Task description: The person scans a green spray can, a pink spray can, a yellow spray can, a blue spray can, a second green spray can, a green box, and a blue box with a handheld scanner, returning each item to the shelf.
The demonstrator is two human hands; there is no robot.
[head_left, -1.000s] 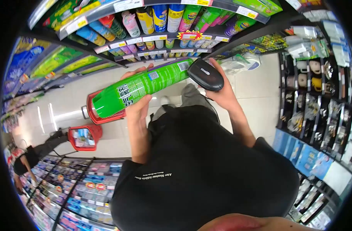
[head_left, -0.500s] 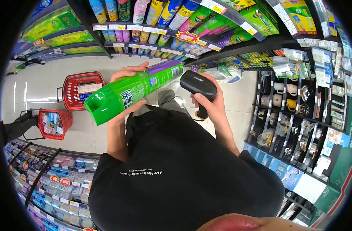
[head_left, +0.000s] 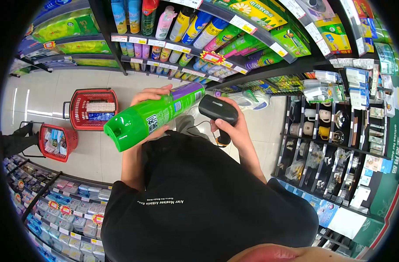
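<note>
A person in a black top stands in a shop aisle, seen from above. The left hand (head_left: 152, 114) is wrapped around a green spray can (head_left: 153, 115) held level, cap end pointing to eight o'clock. At three o'clock of the can, just beside its purple end, the right hand (head_left: 234, 129) is clenched on a black barcode scanner (head_left: 217, 110). Farther off, at nine o'clock, two red baskets (head_left: 91, 108) sit on the floor. At twelve o'clock, shelves (head_left: 173, 44) carry rows of bottles and cans.
</note>
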